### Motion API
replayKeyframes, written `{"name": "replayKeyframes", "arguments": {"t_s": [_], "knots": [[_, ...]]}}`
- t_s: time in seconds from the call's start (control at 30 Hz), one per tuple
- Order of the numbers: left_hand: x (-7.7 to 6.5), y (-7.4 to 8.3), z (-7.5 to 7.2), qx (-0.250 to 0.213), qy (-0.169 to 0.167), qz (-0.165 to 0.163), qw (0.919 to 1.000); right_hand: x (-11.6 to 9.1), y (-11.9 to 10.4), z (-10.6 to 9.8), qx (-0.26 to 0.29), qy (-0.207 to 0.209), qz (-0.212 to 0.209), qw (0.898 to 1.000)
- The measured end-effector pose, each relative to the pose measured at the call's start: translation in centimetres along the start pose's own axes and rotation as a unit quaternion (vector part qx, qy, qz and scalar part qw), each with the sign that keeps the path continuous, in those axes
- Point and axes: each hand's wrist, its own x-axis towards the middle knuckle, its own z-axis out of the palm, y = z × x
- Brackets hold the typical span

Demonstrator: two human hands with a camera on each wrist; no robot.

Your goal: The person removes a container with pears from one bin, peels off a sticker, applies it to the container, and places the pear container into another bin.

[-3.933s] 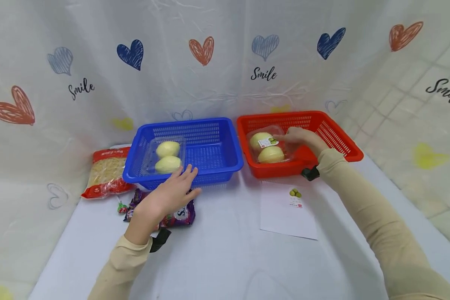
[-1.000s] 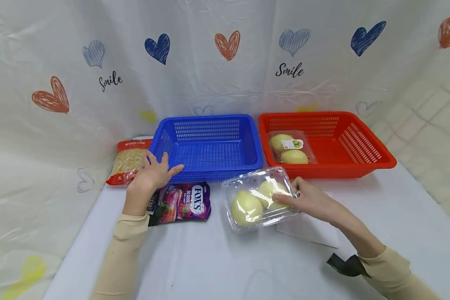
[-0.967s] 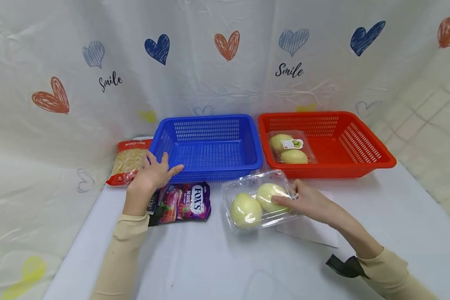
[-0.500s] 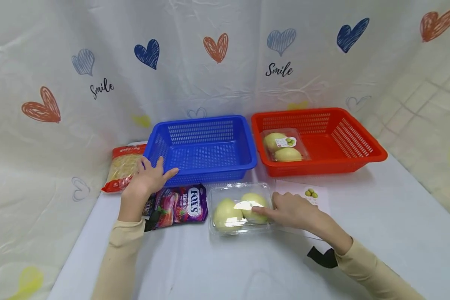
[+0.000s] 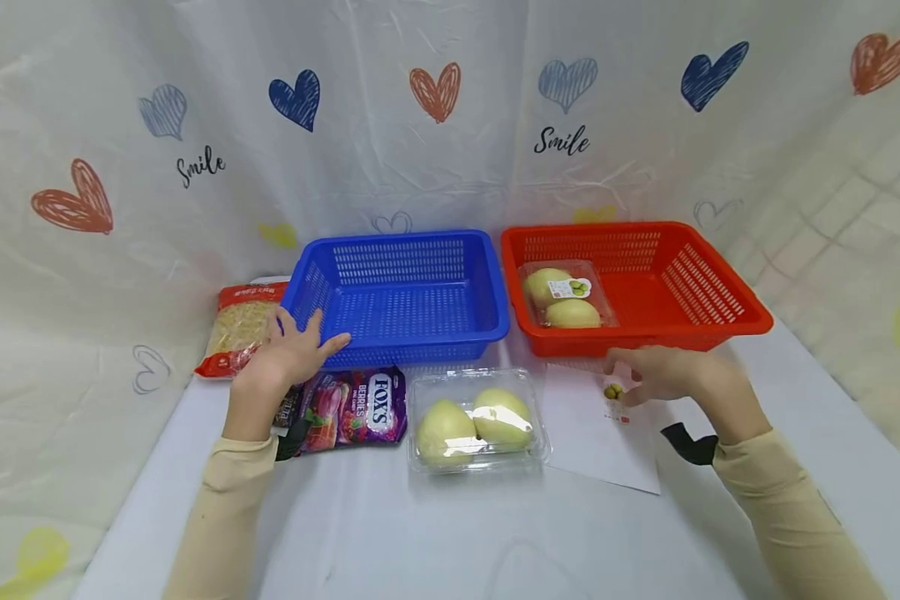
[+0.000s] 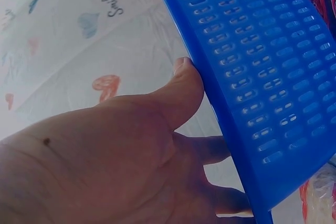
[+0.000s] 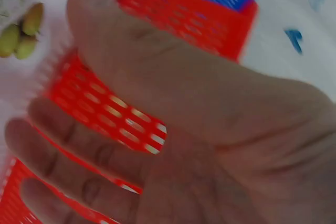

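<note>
In the head view a clear plastic box with two pale yellow fruits [image 5: 478,425] lies on the table in front of the blue basket [image 5: 390,354]. My left hand [image 5: 273,367] rests at that basket's front left corner, fingers spread; the left wrist view shows the thumb touching the rim. My right hand [image 5: 667,373] holds nothing and hovers with bent, relaxed fingers over a white sheet of paper [image 5: 581,442], just in front of the red basket [image 5: 645,340]. A second fruit box [image 5: 566,296] with a white label sits inside the red basket, at its left side.
A purple Fox's candy bag [image 5: 352,408] lies before the blue basket, beside a darker packet [image 5: 287,410] partly hidden by the left wrist. To the left is a red and clear noodle-like packet [image 5: 240,325]. A curtain with printed hearts [image 5: 420,167] hangs behind the baskets.
The fruit box earlier in the blue basket was carried out and set on the table by my right hand. That hand has let go and moved right. My left hand now touches the blue basket.
</note>
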Motion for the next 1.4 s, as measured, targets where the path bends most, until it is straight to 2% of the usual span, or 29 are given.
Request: {"name": "replayKeyframes", "arguments": {"t_s": [0.13, 0.23, 0.4, 0.57, 0.8, 0.97, 1.23, 1.4], "knots": [[-0.1, -0.1, 0.5, -0.008, -0.007, -0.002, 0.9999, 0.3, 0.0, 1.1, 0.017, -0.051, 0.066, 0.996], [-0.2, -0.5, 0.6, -0.010, -0.007, -0.005, 0.9999, 0.8, -0.1, 1.5, -0.001, -0.043, 0.072, 0.996], [-0.3, -0.7, 0.3, -0.002, 0.002, 0.000, 1.0000, 1.8, 0.6, 2.0, -0.021, -0.010, 0.038, 0.999], [-0.3, -0.4, -0.1, 0.006, 0.005, 0.001, 1.0000, 2.5, 1.3, 2.4, -0.014, -0.004, 0.018, 1.000], [-0.2, -0.2, 0.0, -0.003, -0.006, -0.004, 1.0000, 3.0, 1.8, 3.1, -0.025, 0.007, -0.003, 1.000], [-0.3, -0.1, -0.1, -0.015, -0.013, -0.007, 0.9998, 3.2, 2.2, 3.2, -0.035, 0.033, -0.034, 0.998], [0.1, 0.1, -0.2, -0.007, -0.011, -0.006, 0.9999, 1.0, 1.7, 1.4, -0.016, 0.014, -0.079, 0.997], [0.4, 0.0, -0.3, -0.001, -0.014, -0.008, 0.9999, 0.1, 1.0, 0.8, 0.036, -0.076, -0.095, 0.992]]}}
